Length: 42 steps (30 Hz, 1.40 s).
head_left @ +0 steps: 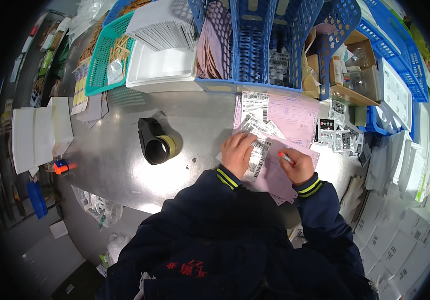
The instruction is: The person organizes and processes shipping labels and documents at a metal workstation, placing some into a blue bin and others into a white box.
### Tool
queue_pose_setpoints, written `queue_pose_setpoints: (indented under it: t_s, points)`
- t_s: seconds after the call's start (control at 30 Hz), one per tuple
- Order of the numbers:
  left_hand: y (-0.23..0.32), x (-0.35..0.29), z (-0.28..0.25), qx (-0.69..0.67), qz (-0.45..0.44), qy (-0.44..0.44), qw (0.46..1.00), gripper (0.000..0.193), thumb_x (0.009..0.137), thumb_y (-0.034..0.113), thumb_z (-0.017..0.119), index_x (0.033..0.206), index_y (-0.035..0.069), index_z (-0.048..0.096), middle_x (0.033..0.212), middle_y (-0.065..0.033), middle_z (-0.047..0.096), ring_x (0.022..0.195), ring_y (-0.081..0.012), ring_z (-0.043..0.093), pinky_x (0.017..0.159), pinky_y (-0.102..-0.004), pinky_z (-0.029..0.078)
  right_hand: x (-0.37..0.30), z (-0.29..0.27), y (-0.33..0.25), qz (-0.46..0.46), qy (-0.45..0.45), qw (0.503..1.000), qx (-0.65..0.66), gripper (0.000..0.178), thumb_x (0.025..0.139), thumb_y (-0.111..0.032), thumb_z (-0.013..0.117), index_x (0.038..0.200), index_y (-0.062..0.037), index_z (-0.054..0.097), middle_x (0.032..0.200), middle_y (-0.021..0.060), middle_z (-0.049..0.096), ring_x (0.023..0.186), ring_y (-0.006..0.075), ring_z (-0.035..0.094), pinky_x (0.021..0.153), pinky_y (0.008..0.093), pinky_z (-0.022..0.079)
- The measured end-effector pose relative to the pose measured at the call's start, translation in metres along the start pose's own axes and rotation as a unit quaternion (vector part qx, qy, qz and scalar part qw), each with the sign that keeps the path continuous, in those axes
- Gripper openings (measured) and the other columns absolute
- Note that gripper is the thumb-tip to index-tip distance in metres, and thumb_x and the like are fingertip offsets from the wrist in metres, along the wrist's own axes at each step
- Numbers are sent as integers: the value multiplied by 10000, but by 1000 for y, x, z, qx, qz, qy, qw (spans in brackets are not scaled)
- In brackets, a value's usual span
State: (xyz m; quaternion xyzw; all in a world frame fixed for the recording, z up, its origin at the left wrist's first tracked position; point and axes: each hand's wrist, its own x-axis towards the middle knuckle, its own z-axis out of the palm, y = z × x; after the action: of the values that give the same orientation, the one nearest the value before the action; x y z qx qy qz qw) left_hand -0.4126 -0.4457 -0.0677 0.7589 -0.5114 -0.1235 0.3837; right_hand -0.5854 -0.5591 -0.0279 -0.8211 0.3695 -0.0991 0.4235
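Observation:
My right hand is closed around a red-and-white pen, its tip pointing down-left over a pink printed sheet. Beside it, my left hand lies palm down, fingers stretched over white barcode labels on that sheet. More pink forms spread beyond my hands, with another white label on top of them at the far side. Whether the left fingers pinch a label edge is hard to see, but they look laid flat.
A black tape dispenser stands left on the steel table. Blue file baskets, a white foam box and a green basket line the back. Small black-and-white sachets and a cardboard box are at right.

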Motion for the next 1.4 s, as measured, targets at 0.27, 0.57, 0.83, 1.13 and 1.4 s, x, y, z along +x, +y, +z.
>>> queue_pose_setpoints:
  t_s: [0.27, 0.57, 0.83, 1.13, 1.4]
  points:
    - [5, 67, -52, 33, 18, 167, 985, 259, 783, 81, 637, 1036, 40, 596, 971, -151, 541, 924, -323, 498, 817, -385, 395, -22, 8, 10, 20, -10, 999, 32, 206, 741, -90, 649, 947, -72, 643, 748, 136, 633, 595, 262, 610, 559, 313, 483]
    - [-13, 149, -77, 225, 14, 212, 951, 262, 733, 239, 714, 910, 59, 646, 849, -91, 518, 838, -285, 477, 769, -383, 398, -25, 5, 7, 19, -16, 998, 51, 164, 800, -80, 648, 951, -15, 644, 745, 122, 646, 581, 143, 605, 559, 248, 476]
    - [-13, 164, -74, 273, -85, 187, 940, 380, 649, 370, 751, 871, 85, 635, 928, -62, 529, 939, -273, 478, 728, -421, 418, -28, 1, 14, 39, 4, 996, 84, 222, 742, -45, 638, 963, -60, 638, 739, 132, 633, 576, 218, 603, 563, 288, 480]
    - [-18, 160, -74, 277, -94, 198, 936, 429, 599, 380, 778, 877, 93, 619, 907, -62, 513, 930, -275, 472, 721, -442, 422, -29, -6, 13, 40, -1, 996, 81, 228, 736, -50, 624, 964, -51, 636, 742, 137, 629, 582, 235, 601, 569, 297, 480]
    - [-12, 158, -75, 342, -94, 177, 918, 304, 672, 350, 731, 802, 91, 640, 865, -72, 522, 885, -276, 496, 706, -396, 438, -32, -5, 18, 31, 8, 995, 90, 222, 733, -48, 622, 954, -45, 640, 755, 140, 629, 586, 240, 597, 570, 299, 479]
